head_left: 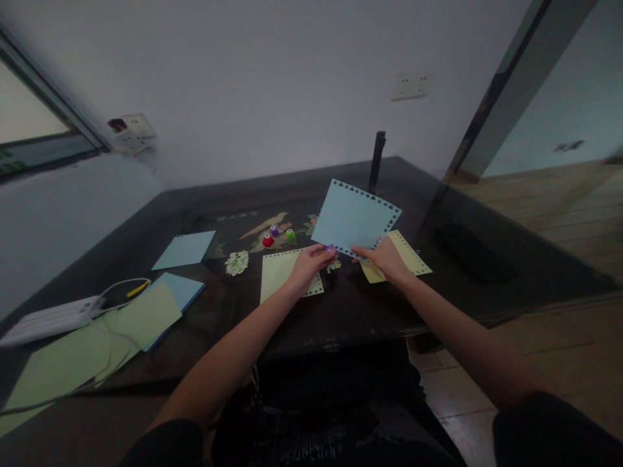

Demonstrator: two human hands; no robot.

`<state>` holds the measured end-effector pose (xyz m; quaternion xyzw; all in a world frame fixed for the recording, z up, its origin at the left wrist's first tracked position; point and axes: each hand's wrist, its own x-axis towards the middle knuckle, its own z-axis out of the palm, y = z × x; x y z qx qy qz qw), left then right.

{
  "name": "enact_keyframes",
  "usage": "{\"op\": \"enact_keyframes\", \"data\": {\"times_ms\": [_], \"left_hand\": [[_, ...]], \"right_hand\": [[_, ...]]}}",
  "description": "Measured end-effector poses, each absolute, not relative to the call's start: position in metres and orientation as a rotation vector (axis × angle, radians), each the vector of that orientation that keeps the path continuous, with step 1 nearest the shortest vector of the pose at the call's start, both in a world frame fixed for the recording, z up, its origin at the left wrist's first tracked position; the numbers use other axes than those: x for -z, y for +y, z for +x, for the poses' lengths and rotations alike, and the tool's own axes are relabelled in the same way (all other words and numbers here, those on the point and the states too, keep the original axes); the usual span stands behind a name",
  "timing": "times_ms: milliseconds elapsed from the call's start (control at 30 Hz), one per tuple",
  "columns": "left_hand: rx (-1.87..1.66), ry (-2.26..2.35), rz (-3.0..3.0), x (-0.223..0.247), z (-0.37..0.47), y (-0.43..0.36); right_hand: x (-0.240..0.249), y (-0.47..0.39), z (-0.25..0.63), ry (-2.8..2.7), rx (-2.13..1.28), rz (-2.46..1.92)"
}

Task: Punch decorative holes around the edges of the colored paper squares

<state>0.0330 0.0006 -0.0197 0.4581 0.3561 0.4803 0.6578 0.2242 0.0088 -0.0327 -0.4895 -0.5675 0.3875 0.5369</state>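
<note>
Both hands hold up a light blue sheet (353, 217) with punched holes along several edges. My left hand (311, 263) pinches a small purple punch (331, 249) at the sheet's lower edge. My right hand (382, 257) grips the same edge farther right, fingers closed on the paper. Beneath my left hand lies a pale yellow sheet (277, 272) with punched edges, and another yellow sheet (403, 256) is under my right hand. Small paper bits (333, 266) lie between them. A red punch (267, 240), a green punch (291, 236) and another purple punch (274, 230) stand left of the blue sheet.
A pile of paper bits (237, 263) and a blue sheet (187, 250) lie on the dark table (233, 331). Green sheets (97, 344) and a white power strip (53, 318) are at the left. A black upright stick (376, 159) stands behind; a dark flat object (472, 253) lies right.
</note>
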Motion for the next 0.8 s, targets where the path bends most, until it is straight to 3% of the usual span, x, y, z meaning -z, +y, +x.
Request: {"op": "enact_keyframes", "data": {"times_ms": [400,800], "left_hand": [[-1.010,1.103,1.701,0.020,0.030,0.001],[-0.912,1.233,2.360,0.027,0.023,0.003]], "right_hand": [[0.020,0.004,0.222,-1.154,-1.030,-1.139],[0.020,0.005,0.222,-1.141,-0.932,-1.117]]}}
